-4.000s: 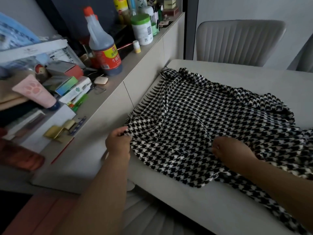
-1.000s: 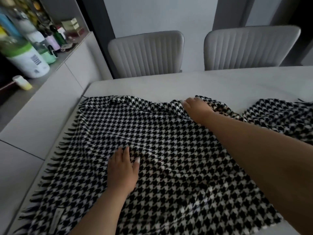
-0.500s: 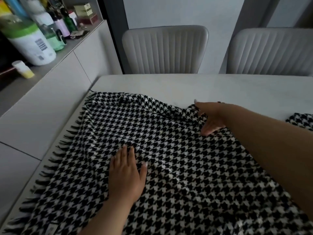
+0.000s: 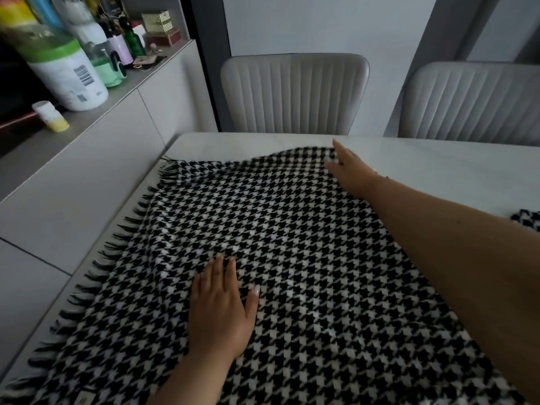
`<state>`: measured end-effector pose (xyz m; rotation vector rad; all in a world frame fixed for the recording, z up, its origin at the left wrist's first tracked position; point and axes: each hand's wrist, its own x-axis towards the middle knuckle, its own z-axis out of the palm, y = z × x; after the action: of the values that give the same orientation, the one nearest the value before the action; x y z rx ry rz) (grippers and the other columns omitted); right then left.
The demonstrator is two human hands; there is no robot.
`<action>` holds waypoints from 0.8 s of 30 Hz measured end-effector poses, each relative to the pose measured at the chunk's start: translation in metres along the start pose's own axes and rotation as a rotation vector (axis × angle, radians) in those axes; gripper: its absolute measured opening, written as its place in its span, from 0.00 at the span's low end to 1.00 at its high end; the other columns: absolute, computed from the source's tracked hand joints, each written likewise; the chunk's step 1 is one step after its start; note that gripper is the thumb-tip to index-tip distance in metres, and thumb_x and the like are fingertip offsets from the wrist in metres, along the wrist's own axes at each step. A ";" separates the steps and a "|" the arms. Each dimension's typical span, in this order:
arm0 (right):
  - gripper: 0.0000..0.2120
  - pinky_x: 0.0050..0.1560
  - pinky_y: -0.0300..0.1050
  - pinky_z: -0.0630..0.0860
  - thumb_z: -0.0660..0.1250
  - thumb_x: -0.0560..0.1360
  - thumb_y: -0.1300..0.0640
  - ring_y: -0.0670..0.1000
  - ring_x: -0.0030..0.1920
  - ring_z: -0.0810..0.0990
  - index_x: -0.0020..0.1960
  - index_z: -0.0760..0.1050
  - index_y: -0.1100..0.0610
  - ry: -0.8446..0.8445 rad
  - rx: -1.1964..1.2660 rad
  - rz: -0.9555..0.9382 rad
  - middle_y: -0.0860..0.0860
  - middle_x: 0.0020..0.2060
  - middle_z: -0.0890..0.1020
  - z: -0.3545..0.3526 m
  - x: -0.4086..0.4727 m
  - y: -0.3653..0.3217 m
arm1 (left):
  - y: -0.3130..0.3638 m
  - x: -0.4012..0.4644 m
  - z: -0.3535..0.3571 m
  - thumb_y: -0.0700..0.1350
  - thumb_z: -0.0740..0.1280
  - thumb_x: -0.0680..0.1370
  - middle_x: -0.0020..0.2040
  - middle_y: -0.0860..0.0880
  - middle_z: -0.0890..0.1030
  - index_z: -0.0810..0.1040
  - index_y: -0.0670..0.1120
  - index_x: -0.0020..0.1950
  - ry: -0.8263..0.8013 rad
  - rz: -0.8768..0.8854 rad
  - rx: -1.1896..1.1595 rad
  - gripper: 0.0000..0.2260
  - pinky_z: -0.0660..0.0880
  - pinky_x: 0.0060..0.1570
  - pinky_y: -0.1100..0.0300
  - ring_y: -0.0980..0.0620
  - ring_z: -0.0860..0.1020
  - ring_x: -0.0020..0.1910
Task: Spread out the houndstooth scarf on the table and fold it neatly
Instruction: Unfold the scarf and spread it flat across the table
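The black-and-white houndstooth scarf (image 4: 292, 229) lies spread flat over the left end of the white table (image 4: 438, 165), its fringed end along the table's left edge. My left hand (image 4: 219, 311) rests palm down on the cloth near the front, fingers together and thumb out. My right hand (image 4: 347, 171) reaches across to the scarf's far edge, fingers extended flat on the fabric. A further piece of the scarf (image 4: 526, 223) shows at the right edge, behind my right forearm.
A grey sideboard (image 4: 96, 159) runs close along the table's left side, carrying a large white tub with a green lid (image 4: 64, 74), bottles and a small yellow tube (image 4: 51, 116). Two ribbed grey chairs (image 4: 295, 95) (image 4: 473, 100) stand behind the table.
My right hand has slid the far edge of the scarf away from me, flattening the folds there. My left hand has stayed pressed on the cloth.
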<state>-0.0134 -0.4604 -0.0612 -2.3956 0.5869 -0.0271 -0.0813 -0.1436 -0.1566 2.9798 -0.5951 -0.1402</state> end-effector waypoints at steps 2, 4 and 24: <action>0.28 0.73 0.53 0.58 0.53 0.80 0.42 0.55 0.75 0.58 0.77 0.53 0.49 -0.019 -0.126 -0.049 0.52 0.76 0.58 0.028 -0.021 -0.001 | 0.000 -0.001 -0.002 0.68 0.24 0.68 0.79 0.46 0.42 0.40 0.46 0.79 -0.010 -0.001 0.017 0.45 0.36 0.75 0.51 0.48 0.41 0.78; 0.28 0.73 0.53 0.58 0.51 0.79 0.39 0.55 0.75 0.57 0.76 0.55 0.48 -0.132 -0.195 -0.087 0.52 0.76 0.57 0.059 -0.048 0.000 | 0.002 -0.002 -0.002 0.67 0.28 0.70 0.79 0.46 0.41 0.40 0.46 0.79 -0.025 -0.008 0.029 0.41 0.37 0.75 0.50 0.48 0.40 0.78; 0.42 0.73 0.61 0.34 0.37 0.67 0.24 0.52 0.75 0.32 0.76 0.34 0.41 -0.342 -0.708 -0.344 0.49 0.76 0.36 0.154 -0.111 -0.040 | -0.159 -0.002 -0.035 0.60 0.42 0.81 0.80 0.51 0.41 0.39 0.53 0.79 -0.193 -0.350 0.000 0.28 0.40 0.76 0.48 0.51 0.40 0.78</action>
<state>-0.0714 -0.2939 -0.1423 -3.0550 0.0003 0.5095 -0.0197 0.0062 -0.1405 3.0626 -0.0816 -0.4564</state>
